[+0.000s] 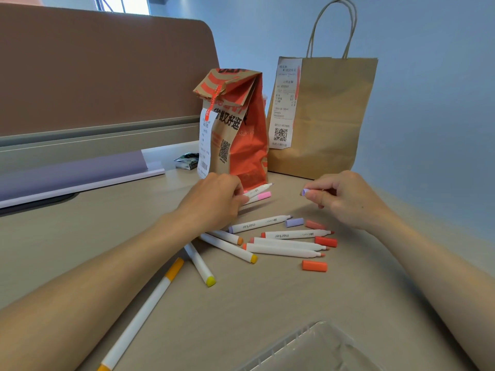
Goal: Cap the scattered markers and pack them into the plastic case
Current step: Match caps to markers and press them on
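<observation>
Several white markers lie scattered on the tan desk, some without caps. My left hand grips an uncapped white marker beside a pink-capped marker. My right hand pinches a small purple cap between thumb and fingers. Loose caps rest near the markers: a purple cap, a salmon cap, a red cap and an orange cap. The clear plastic case sits at the bottom edge. A long marker with an orange cap lies at the near left.
A red and brown printed paper bag and a plain brown handled bag stand behind the markers. A desk partition rises at the back left, with a purple shelf and a small dark packet below it.
</observation>
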A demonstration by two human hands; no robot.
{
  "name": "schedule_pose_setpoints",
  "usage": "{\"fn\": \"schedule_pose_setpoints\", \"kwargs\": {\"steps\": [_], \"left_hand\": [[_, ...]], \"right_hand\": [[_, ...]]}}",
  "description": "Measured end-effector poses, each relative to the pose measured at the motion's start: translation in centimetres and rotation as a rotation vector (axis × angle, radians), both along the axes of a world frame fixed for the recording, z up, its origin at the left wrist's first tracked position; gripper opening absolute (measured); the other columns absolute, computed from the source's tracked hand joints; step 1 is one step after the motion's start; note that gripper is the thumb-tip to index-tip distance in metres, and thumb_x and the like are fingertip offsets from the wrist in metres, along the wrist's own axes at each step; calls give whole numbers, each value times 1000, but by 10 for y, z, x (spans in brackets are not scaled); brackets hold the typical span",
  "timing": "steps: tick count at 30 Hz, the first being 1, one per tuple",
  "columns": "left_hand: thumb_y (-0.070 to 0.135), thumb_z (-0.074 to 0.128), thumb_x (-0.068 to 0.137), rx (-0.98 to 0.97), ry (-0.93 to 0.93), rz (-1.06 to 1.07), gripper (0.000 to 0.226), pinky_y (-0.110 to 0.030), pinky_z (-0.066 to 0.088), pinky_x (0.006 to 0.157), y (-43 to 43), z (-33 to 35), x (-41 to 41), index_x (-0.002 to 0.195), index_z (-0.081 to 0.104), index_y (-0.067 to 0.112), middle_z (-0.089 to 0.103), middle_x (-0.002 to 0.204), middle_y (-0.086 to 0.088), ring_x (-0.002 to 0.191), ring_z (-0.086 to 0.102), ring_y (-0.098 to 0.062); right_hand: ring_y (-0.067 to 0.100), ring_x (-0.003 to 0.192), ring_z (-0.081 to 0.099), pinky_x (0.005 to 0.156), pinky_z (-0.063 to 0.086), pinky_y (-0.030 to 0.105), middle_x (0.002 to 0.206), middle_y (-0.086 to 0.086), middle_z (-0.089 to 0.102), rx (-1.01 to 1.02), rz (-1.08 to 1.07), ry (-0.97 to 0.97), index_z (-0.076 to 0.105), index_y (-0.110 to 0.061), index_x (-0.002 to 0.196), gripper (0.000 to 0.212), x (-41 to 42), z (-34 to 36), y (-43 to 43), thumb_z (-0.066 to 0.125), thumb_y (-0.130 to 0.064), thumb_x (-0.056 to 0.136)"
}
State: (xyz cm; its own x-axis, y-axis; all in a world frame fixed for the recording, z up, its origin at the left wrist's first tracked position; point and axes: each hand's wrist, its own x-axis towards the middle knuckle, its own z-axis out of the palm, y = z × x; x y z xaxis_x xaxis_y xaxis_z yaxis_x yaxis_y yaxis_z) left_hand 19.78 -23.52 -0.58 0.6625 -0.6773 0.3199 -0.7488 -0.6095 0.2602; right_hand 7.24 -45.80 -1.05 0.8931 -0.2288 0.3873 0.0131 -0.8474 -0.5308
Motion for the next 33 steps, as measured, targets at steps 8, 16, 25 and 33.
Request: {"fn": "schedule_pose_setpoints", "kwargs": {"steps": [8,16,25,33], "left_hand": [[28,74,86,-226,308,-101,7,-25,56,65,3,12,0,90,76,23,73,76,8,65,68,-5],[9,64,93,-303,822,-171,15,-20,55,62,11,22,-4,105,72,5,77,87,-9,73,73,-16],[7,64,92,-201,873,-229,12,-36,56,75,13,22,-5,98,75,6,76,91,-12,76,69,-20],[8,65,92,-177,877,-253,12,-25,55,65,11,21,-6,95,76,9,76,89,-10,74,68,-17]], "right_hand": [[3,59,61,65,49,21,64,-15,69,249,8,-71,77,-22,86,6,-3,2,1,76,-16,84],[13,73,69,75,57,25,78,-5,75,345,51,-71,77,-20,101,17,-5,4,4,71,-10,89],[13,68,71,68,55,21,78,2,76,498,103,-85,72,-13,92,14,-8,8,10,69,-1,87],[12,69,68,66,53,16,79,2,75,425,155,-43,77,-10,92,15,-10,11,17,71,1,84]]}}
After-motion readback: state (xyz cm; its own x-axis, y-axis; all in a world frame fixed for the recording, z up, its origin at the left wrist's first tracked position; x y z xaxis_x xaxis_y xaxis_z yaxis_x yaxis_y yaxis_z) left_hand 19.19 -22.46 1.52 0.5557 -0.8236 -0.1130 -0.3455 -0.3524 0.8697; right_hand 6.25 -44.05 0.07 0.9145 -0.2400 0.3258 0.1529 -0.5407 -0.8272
